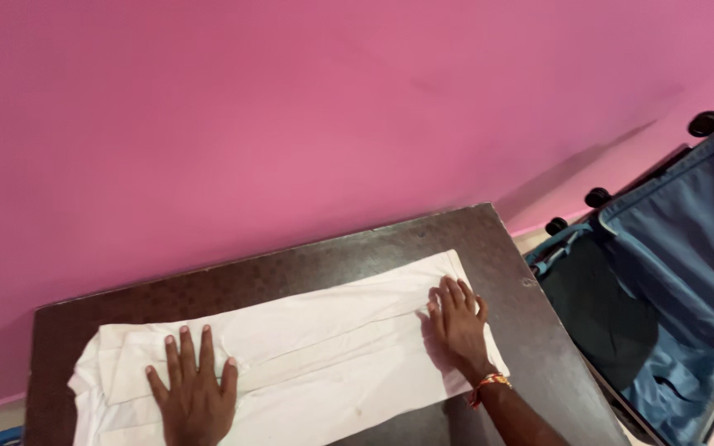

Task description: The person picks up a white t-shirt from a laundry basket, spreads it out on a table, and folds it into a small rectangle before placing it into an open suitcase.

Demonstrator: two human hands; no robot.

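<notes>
Left hand point(194, 388): laid flat, palm down, on the white garment point(307, 355) toward the table's left end; the fingers point(185, 345) are spread apart and pointed at the far edge; nothing is clasped, the cloth is only pressed.
Right hand point(459, 325): laid flat on the same garment near the table's right end; the fingers point(454, 291) are held close together, stretched out and aimed at the far right corner; nothing is gripped. A red and gold band point(489, 383) is worn at the wrist.
White garment: spread lengthwise across the middle of the table point(373, 244), from close to the left edge to near the right edge; it is folded into a long strip, with lengthwise creases seen between the two hands. At the left end the cloth is bunched and reaches close to the table's edge.
Table: dark brown, patterned top; its far edge is set against the pink wall point(291, 107).
Suitcase point(671, 272): blue, lying open on the floor beyond the table's right edge, well apart from the garment; a dark lining is seen in one half, and black wheels point(704, 123) are seen at its far end.
</notes>
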